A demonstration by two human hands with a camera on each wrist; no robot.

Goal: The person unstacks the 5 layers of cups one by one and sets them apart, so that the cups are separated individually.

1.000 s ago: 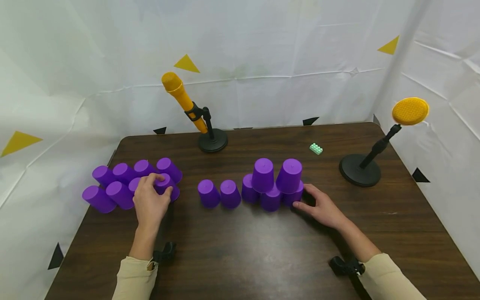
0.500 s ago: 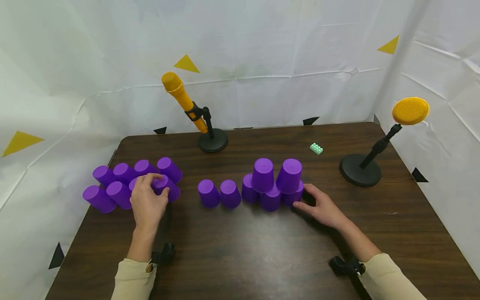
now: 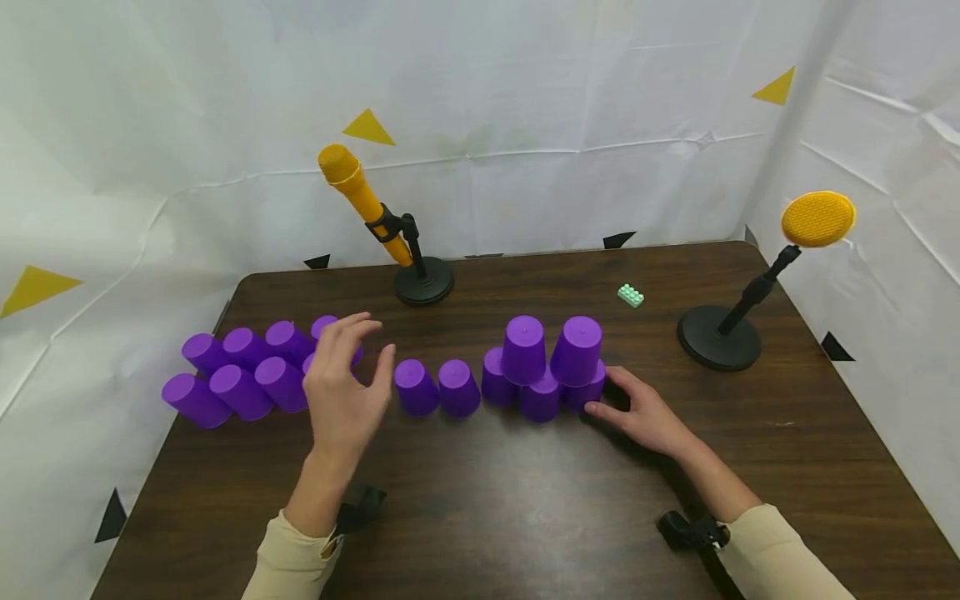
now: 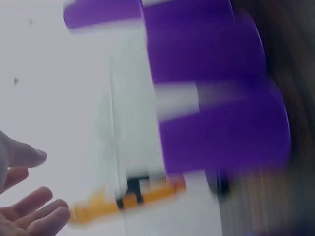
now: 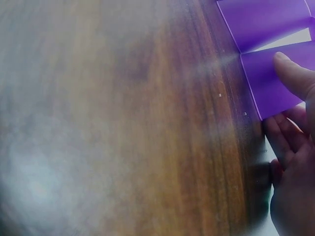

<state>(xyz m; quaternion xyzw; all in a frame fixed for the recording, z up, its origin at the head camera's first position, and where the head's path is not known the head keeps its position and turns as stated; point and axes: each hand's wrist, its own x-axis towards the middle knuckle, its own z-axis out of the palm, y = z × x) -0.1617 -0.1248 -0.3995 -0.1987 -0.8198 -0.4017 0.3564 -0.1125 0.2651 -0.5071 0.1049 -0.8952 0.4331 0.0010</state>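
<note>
Purple cups stand upside down in a row across the mid table. Two more cups, a left one (image 3: 524,350) and a right one (image 3: 576,352), sit on the row's right part. My right hand (image 3: 647,417) holds the rightmost bottom cup (image 3: 588,396), thumb in front and fingers behind; the right wrist view shows the thumb on that cup (image 5: 268,81). My left hand (image 3: 345,400) is raised with thumb and fingers spread and nothing between them. It hides part of the left group of purple cups (image 3: 238,390). In the left wrist view it is apart from the cups (image 4: 226,128).
At the back stands a yellow microphone (image 3: 360,200) on a black stand. A round yellow microphone (image 3: 817,219) stands at the right on a black base (image 3: 720,339). A small green toy brick (image 3: 631,295) lies near the back edge. White sheeting (image 3: 525,83) surrounds the table.
My left hand has left the cup at the right end of the left group, moving right with fingers spreading. My right hand stays at its cup.
</note>
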